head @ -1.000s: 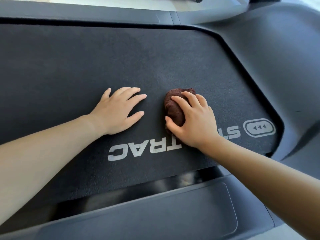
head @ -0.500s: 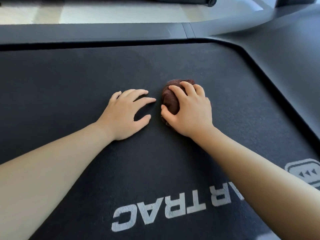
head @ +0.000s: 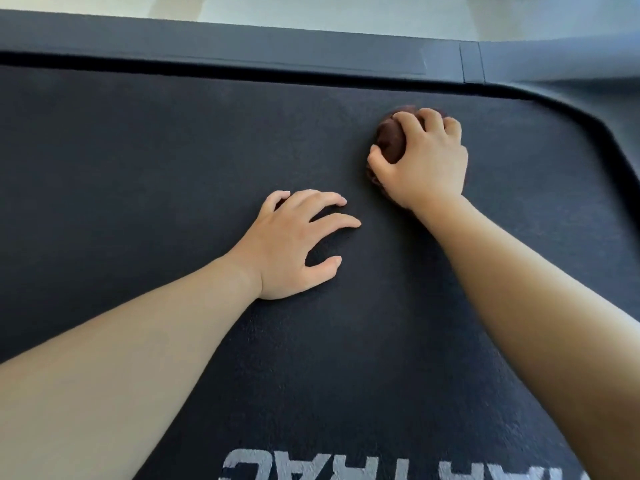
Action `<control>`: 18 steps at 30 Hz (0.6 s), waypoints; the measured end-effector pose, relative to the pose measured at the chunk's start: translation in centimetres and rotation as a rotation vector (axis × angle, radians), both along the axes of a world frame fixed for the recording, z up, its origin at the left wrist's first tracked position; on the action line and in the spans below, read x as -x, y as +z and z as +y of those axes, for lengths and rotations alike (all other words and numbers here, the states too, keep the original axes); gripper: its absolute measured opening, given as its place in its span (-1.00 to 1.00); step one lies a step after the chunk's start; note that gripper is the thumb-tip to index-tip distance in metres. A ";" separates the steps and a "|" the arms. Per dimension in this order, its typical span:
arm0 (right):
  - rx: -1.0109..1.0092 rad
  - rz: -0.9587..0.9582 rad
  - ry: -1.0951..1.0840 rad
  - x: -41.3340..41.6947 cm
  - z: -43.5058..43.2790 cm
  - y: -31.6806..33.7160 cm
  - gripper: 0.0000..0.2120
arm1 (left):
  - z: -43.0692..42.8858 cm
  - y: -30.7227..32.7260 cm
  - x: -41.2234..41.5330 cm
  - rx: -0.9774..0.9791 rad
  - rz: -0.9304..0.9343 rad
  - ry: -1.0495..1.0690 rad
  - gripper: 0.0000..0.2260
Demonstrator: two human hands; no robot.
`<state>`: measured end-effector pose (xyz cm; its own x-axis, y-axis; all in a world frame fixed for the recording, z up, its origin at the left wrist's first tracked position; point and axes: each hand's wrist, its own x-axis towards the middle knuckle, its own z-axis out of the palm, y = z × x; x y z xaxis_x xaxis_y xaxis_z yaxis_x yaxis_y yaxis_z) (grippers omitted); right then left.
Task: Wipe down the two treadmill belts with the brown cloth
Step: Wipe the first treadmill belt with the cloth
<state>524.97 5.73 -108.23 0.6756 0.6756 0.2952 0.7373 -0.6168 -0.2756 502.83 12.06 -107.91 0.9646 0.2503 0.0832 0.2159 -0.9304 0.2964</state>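
Note:
A black treadmill belt (head: 138,161) fills most of the head view. My right hand (head: 426,161) grips a bunched brown cloth (head: 391,140) and holds it down on the belt near the far right corner. Most of the cloth is hidden under the palm. My left hand (head: 294,244) rests on the belt closer to me and to the left of the cloth, fingers spread and slightly arched, holding nothing.
A dark grey side rail (head: 242,43) borders the belt's far edge, with pale floor (head: 311,12) beyond. The frame curves round the belt's right corner (head: 595,109). White logo lettering (head: 277,465) shows at the bottom.
My right hand has pushed the cloth away from me toward the far rail. The left hand stays planted, now well behind the right. The view has shifted forward along the belt.

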 end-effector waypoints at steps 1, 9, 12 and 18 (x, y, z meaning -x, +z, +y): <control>0.009 0.007 0.009 -0.6 0.6 0.1 -0.41 | 0.0 0.1 -0.1 -0.003 0.012 -0.002 -0.56; 0.024 -0.007 0.065 -0.7 0.5 0.2 -0.42 | 0.0 0.2 -0.1 -0.041 0.090 0.022 -0.46; 0.035 -0.014 0.060 0.1 -0.5 0.2 -0.41 | 0.0 0.0 -0.2 -0.027 0.133 0.083 -0.39; 0.047 -0.042 0.046 1.8 -2.1 -0.1 -0.40 | 0.0 0.0 -0.5 -0.069 0.187 0.096 -0.38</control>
